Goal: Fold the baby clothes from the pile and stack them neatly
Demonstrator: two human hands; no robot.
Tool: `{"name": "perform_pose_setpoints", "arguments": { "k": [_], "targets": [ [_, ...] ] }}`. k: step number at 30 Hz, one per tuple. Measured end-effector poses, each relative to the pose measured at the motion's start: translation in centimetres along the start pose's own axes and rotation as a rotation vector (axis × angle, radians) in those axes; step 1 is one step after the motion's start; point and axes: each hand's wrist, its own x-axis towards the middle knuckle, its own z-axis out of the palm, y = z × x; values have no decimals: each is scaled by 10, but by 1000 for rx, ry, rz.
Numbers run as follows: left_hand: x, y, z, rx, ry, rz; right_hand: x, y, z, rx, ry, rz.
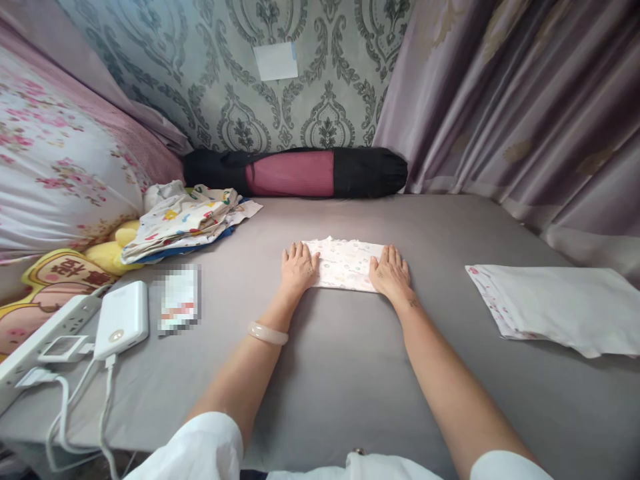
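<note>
A folded white cloth with a small pale print [347, 265] lies flat on the grey sheet [345, 373] in front of me. My left hand [299, 268] rests palm down on its left end, fingers stretched out and pointing away from me. On the right end lies my right hand [391, 272], also flat with its fingers extended. Between the two hands the middle of the cloth shows, with a slightly ruffled far edge. Whether the cloth is a garment I cannot tell.
Folded white fabric [555, 307] lies at the right. A pile of printed clothes [185, 220] sits at the left, behind a white power bank [123, 320], a power strip [55, 337] and cables. Along the wall lies a black and pink bag [295, 175].
</note>
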Motion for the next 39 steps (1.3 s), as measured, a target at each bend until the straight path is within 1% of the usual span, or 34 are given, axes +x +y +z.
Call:
{"name": "perform_pose_setpoints", "arguments": {
  "k": [2,3,5,7,9,12,15,19,22,23,25,27,28,30,33,39],
  "targets": [
    [4,4,-2,24,26,34,1,-6,-2,-9,19,-10],
    [6,7,-3,30,40,65,2,-10,-3,-12,29,-40],
    [11,15,-1,30,53,172,3,-21,-4,-8,37,-150],
    [16,24,3,21,36,297,4,-31,-2,7,21,-261],
    [18,30,9,10,-11,371,5,-38,1,17,-5,-314],
    [19,35,15,0,-65,379,5,-42,5,15,-21,-326],
    [18,34,17,-3,-74,372,5,-42,7,18,-23,-319],
    [25,27,11,-44,-88,404,9,-37,3,36,-43,-330],
    [41,14,1,-154,-171,466,18,-26,-6,67,-60,-395],
    [47,8,-4,-188,-189,464,22,-21,-9,71,-63,-408],
    [59,-3,-13,-208,-196,418,32,-9,-16,60,-58,-382],
    [69,-11,-20,-155,-220,347,43,3,-22,27,-60,-322],
    [73,-14,-24,-118,-256,318,49,7,-24,12,-76,-298],
    [81,-15,-29,-58,-353,267,59,14,-28,-3,-139,-280],
    [94,-12,-35,-24,-477,222,73,15,-35,-11,-249,-251],
    [129,-4,-44,43,-697,213,97,6,-55,-55,-484,-250]
  ]
}}
